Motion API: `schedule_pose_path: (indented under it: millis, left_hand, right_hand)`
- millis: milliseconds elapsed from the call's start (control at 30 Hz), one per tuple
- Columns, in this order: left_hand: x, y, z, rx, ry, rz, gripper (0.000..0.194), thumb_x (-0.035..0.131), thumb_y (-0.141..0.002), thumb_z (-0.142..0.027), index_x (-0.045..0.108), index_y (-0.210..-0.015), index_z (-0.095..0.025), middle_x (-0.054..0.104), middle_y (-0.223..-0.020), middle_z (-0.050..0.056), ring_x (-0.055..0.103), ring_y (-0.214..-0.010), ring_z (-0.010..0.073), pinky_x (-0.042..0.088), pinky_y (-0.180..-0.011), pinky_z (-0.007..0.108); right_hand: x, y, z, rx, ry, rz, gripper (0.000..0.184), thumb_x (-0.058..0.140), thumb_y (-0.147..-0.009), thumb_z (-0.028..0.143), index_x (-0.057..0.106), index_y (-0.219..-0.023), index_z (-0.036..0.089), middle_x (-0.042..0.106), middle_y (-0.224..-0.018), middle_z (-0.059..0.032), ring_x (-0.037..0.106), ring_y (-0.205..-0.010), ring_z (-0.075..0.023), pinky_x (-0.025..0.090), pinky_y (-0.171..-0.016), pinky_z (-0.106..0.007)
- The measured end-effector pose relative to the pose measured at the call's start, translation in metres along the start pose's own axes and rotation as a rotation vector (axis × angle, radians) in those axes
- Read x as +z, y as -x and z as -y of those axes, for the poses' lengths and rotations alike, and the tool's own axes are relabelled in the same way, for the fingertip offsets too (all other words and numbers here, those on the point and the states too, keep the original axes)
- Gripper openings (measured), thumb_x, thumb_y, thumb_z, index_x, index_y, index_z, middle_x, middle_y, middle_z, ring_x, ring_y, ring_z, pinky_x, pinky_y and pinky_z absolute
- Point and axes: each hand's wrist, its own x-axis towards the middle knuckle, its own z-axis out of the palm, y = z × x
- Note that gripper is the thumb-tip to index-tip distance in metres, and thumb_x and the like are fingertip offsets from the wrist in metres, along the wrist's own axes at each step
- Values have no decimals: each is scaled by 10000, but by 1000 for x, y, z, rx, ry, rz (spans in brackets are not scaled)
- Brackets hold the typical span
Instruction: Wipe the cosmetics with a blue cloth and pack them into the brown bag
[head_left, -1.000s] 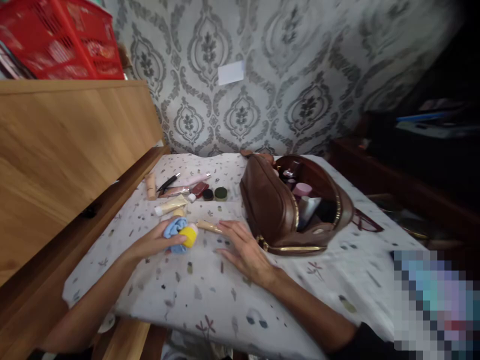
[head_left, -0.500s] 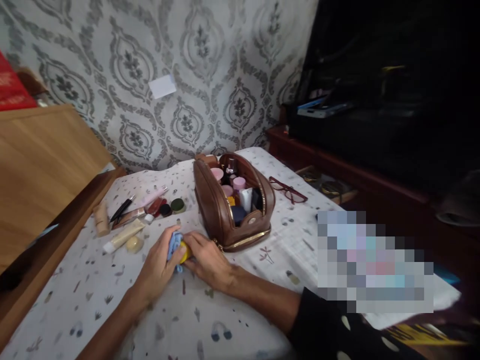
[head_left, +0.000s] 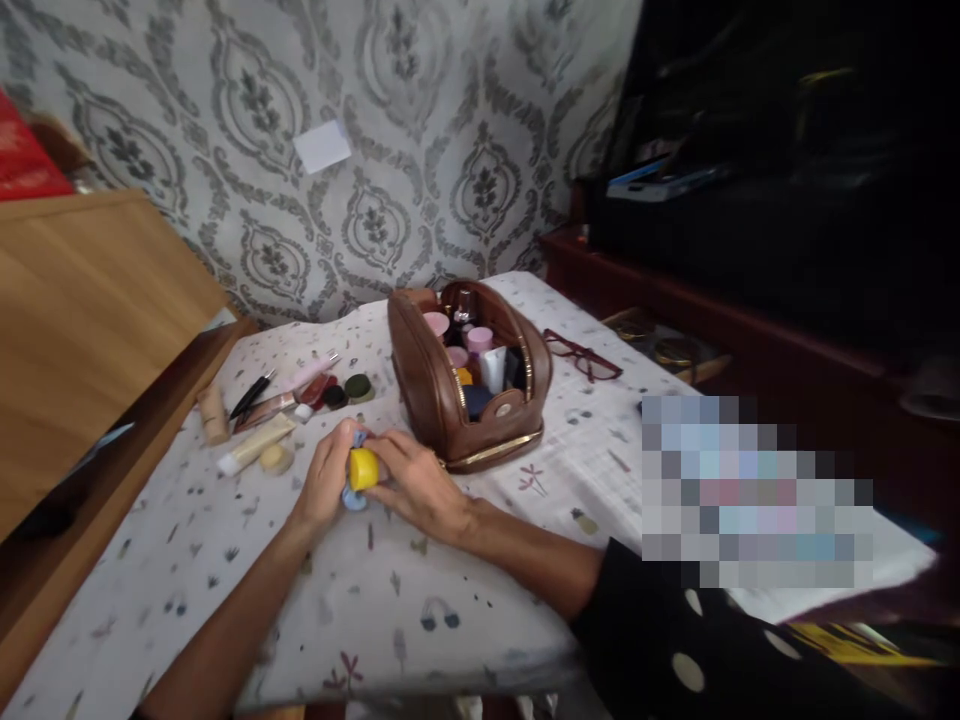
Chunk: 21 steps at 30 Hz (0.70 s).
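Note:
Both hands meet over a white patterned tablecloth [head_left: 390, 600]. My left hand [head_left: 326, 478] is closed round a light blue cloth [head_left: 352, 497] and the body of a small container. Its yellow cap [head_left: 364, 468] points toward me. My right hand [head_left: 416, 480] grips the same container from the right side, fingers curled on it. Just behind the hands stands an open brown leather cosmetic bag [head_left: 435, 395] filled with several small bottles and jars.
Several tubes, pens and small round jars [head_left: 285, 410] lie in a row at the left rear of the cloth. Red-framed glasses [head_left: 581, 355] lie right of the bag. A wooden cabinet [head_left: 82, 320] borders the left side; dark furniture [head_left: 750, 250] stands at right.
My right hand moved from flat on the cloth onto the yellow-capped container held by my left hand. The view swung right and the container's cap now faces me.

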Motion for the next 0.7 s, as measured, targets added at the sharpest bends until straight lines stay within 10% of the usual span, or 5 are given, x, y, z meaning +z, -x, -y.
schedule_pose_path:
  millis: [267,467,700]
  left_hand:
    - [1,2,7,114,-18,-107,465,391,-985,-577,641,-952,-187,676,-966,50,606,-870,195,496,-793,298]
    - [-9,10,7,342,-172,67,605,502,-909,-659,542,-1289,-190,619,-1243,108,588,-1120,267,470,-963,363]
    - [-17,9,8,413,-257,162,547,523,-909,-618,579,-1234,-182,632,-1135,102,592,-1086,272,457,-966,368]
  right_hand:
    - [-1,-3,3,104,-210,-96,383,717,-866,245,550,-1207,195,651,-1126,-80,650,-995,-219,535,-887,-362]
    - [-7,-5,7,151,-242,-170,353,736,-809,187,591,-1131,179,657,-1021,-49,634,-881,-187,528,-807,-320]
    - [-3,-5,4,125,-200,-157,348,732,-812,194,629,-1143,165,637,-1027,-70,625,-916,-211,534,-841,-360]
